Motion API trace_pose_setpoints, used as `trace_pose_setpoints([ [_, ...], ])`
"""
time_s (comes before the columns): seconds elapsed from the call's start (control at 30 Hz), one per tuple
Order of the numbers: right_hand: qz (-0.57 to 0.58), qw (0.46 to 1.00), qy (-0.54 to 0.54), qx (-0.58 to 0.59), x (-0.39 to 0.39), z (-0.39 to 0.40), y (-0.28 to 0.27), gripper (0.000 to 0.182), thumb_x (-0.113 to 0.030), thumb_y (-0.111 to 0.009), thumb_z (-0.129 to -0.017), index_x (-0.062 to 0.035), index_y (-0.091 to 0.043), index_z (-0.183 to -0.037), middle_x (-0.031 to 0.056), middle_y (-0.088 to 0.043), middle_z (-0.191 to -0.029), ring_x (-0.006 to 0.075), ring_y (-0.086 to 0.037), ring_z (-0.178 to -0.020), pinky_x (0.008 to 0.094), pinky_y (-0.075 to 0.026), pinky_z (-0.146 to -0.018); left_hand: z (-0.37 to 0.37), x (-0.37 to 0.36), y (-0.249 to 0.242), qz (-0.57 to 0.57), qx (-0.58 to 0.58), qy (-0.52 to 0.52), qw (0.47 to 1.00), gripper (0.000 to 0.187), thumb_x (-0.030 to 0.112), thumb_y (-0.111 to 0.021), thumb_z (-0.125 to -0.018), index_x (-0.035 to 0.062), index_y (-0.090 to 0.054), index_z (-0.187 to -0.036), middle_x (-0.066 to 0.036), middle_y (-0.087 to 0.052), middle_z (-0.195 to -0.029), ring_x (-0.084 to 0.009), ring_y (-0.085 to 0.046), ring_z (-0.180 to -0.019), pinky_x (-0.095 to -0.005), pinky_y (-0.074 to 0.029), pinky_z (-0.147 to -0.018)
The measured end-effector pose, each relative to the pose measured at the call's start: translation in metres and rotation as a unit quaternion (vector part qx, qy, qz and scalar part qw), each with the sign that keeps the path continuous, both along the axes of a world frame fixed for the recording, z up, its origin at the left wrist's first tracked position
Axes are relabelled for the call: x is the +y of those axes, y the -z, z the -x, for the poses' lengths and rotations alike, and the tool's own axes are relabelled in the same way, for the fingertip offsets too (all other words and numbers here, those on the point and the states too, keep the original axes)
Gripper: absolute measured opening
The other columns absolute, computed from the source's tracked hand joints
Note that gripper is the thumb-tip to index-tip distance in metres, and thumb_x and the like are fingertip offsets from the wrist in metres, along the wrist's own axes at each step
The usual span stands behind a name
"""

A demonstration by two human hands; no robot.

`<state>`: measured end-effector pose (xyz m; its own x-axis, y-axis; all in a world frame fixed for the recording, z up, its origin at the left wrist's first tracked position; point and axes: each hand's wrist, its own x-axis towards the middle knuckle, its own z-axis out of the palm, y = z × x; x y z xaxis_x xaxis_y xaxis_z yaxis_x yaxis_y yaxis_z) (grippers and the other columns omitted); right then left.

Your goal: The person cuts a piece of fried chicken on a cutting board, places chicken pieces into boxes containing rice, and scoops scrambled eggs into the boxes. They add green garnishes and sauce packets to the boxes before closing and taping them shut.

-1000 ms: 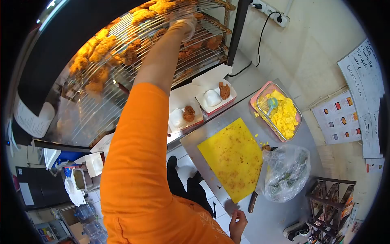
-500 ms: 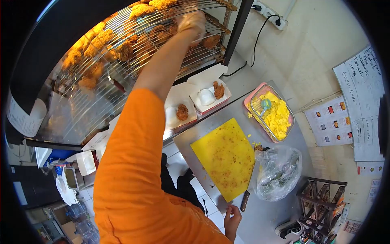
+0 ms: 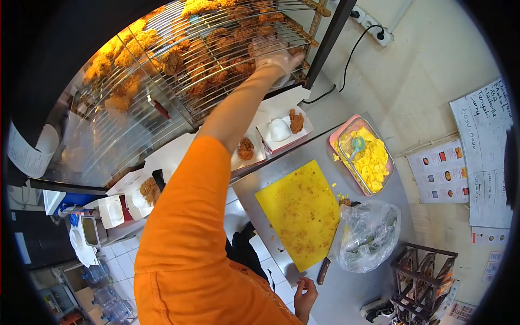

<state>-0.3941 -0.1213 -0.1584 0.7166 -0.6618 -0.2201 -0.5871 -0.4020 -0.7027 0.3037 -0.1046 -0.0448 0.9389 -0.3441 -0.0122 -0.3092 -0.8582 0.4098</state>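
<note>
"Reaching into the black-framed display cabinet [image 3: 331,43] on the far side, the left hand [image 3: 273,57] sits gloved in clear plastic at the metal wire rack [image 3: 299,32]! What's the grip?"

"Can't tell! Rack and fingers hide the palm. Brown, crusty fried chicken pieces [image 3: 216,76] lie on that rack, just left of the hand."

"And the bare right hand [image 3: 306,297]?"

"Near side, fingers loosely curled by the edge of the grey metal table [image 3: 352,295]; can't tell if they hold anything. Just beyond lies the brown-handled knife [image 3: 323,271], next to a flat, crumb-strewn yellow cutting board [image 3: 298,214]."

"Between rack and board, an open white cardboard box [image 3: 284,103] holds a smooth white mound [image 3: 279,130] and one brown, crusty chicken lump [image 3: 296,121]!"

"A similar box [image 3: 257,156] stands left of it, half behind the orange sleeve [image 3: 187,216]. Over right, a pink rectangular tub [image 3: 336,142] is heaped with yellow slices [image 3: 374,160], and nearer, a crumpled clear plastic bag [image 3: 371,235] sits right of the board."
</note>
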Motion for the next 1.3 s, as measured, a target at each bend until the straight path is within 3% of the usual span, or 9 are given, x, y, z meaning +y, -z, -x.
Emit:
trace_pose_setpoints([
  [0.23, -0.009, 1.0, 0.009, -0.001, 0.008, -0.004, -0.002, 0.011, -0.006, -0.06, -0.096, -0.0007, -0.07, -0.098, 0.0132, -0.072, -0.083, 0.0247, -0.071, -0.074, 0.0342, -0.055, -0.064, -0.029, -0.022, 0.029, -0.095, -0.173, 0.004, 0.98, 0.039, 0.031, -0.049, -0.098, 0.0029, -0.064, -0.122, -0.02, -0.067, -0.123, -0.0331, -0.064, -0.118, -0.048, -0.051, -0.096],
  [0.33, -0.013, 1.0, -0.009, 0.013, 0.008, -0.001, 0.002, 0.013, -0.006, -0.059, -0.097, 0.0005, -0.069, -0.101, 0.014, -0.072, -0.087, 0.0238, -0.071, -0.074, 0.0334, -0.055, -0.065, 0.003, 0.004, 0.018, 0.021, -0.113, 0.187, 0.976, 0.041, 0.005, -0.063, -0.082, 0.0035, -0.057, -0.122, -0.02, -0.066, -0.121, -0.0317, -0.065, -0.117, -0.043, -0.054, -0.093],
  [0.4, -0.012, 0.999, -0.021, 0.021, 0.004, -0.002, 0.001, 0.014, -0.006, -0.058, -0.098, 0.0014, -0.069, -0.103, 0.0139, -0.071, -0.089, 0.0229, -0.071, -0.075, 0.0326, -0.055, -0.065, 0.001, 0.0, 0.037, 0.019, -0.264, 0.173, 0.949, 0.031, 0.011, -0.063, -0.082, 0.0064, -0.066, -0.112, -0.016, -0.07, -0.113, -0.0306, -0.069, -0.107, -0.0396, -0.056, -0.091],
  [0.5, -0.02, 0.998, -0.06, -0.002, -0.004, -0.012, 0.002, 0.013, -0.006, -0.058, -0.099, 0.0014, -0.068, -0.103, 0.0133, -0.072, -0.088, 0.0228, -0.071, -0.075, 0.0325, -0.055, -0.066, 0.074, 0.025, 0.013, 0.321, -0.078, 0.092, 0.939, 0.024, 0.016, -0.057, -0.088, 0.0151, -0.076, -0.103, -0.009, -0.075, -0.104, -0.0286, -0.069, -0.102, -0.0391, -0.055, -0.09],
  [0.53, -0.014, 0.997, -0.081, 0.004, -0.007, -0.02, -0.004, 0.014, -0.006, -0.058, -0.099, 0.0016, -0.068, -0.104, 0.0134, -0.072, -0.088, 0.0218, -0.07, -0.075, 0.0325, -0.054, -0.066, 0.084, 0.027, 0.041, 0.304, -0.369, 0.142, 0.867, 0.022, 0.012, -0.055, -0.087, 0.0124, -0.072, -0.1, -0.011, -0.073, -0.102, -0.0309, -0.068, -0.101, -0.0403, -0.054, -0.087],
  [0.57, -0.004, 0.995, -0.1, 0.003, -0.008, -0.03, -0.009, 0.014, -0.007, -0.058, -0.099, 0.0017, -0.068, -0.104, 0.0135, -0.072, -0.088, 0.0215, -0.069, -0.075, 0.0324, -0.054, -0.066, 0.121, 0.047, 0.029, 0.358, -0.216, 0.128, 0.899, 0.016, 0.01, -0.056, -0.087, 0.0107, -0.067, -0.1, -0.013, -0.071, -0.1, -0.0327, -0.068, -0.1, -0.0414, -0.054, -0.086],
  [0.73, 0.001, 0.993, -0.122, -0.001, -0.03, -0.059, -0.012, 0.017, -0.01, -0.059, -0.1, 0.0021, -0.068, -0.105, 0.0128, -0.072, -0.087, 0.0194, -0.067, -0.073, 0.0318, -0.052, -0.068, 0.27, 0.166, 0.082, 0.423, -0.216, 0.053, 0.879, 0.046, -0.001, -0.062, -0.083, 0.0012, -0.054, -0.127, -0.018, -0.067, -0.11, -0.0375, -0.067, -0.1, -0.0434, -0.054, -0.091],
  [1.0, 0.021, 0.971, -0.238, -0.013, -0.031, -0.086, -0.009, 0.013, -0.009, -0.062, -0.096, -0.0003, -0.069, -0.104, 0.0133, -0.071, -0.085, 0.0231, -0.068, -0.075, 0.0346, -0.053, -0.071, 0.303, 0.282, 0.13, -0.077, -0.185, -0.086, 0.976, 0.037, 0.024, -0.069, -0.086, 0.0059, -0.059, -0.117, -0.016, -0.054, -0.132, -0.0363, -0.048, -0.127, -0.0505, -0.042, -0.105],
  [1.3, 0.006, 0.99, -0.132, -0.05, -0.027, -0.054, -0.004, 0.013, -0.009, -0.062, -0.095, -0.0004, -0.07, -0.101, 0.0135, -0.071, -0.083, 0.0244, -0.069, -0.074, 0.0353, -0.054, -0.07, 0.148, 0.124, 0.011, 0.029, -0.234, 0.116, 0.965, 0.035, 0.021, -0.059, -0.092, 0.0064, -0.06, -0.124, -0.017, -0.056, -0.127, -0.0389, -0.053, -0.121, -0.0492, -0.045, -0.102],
])
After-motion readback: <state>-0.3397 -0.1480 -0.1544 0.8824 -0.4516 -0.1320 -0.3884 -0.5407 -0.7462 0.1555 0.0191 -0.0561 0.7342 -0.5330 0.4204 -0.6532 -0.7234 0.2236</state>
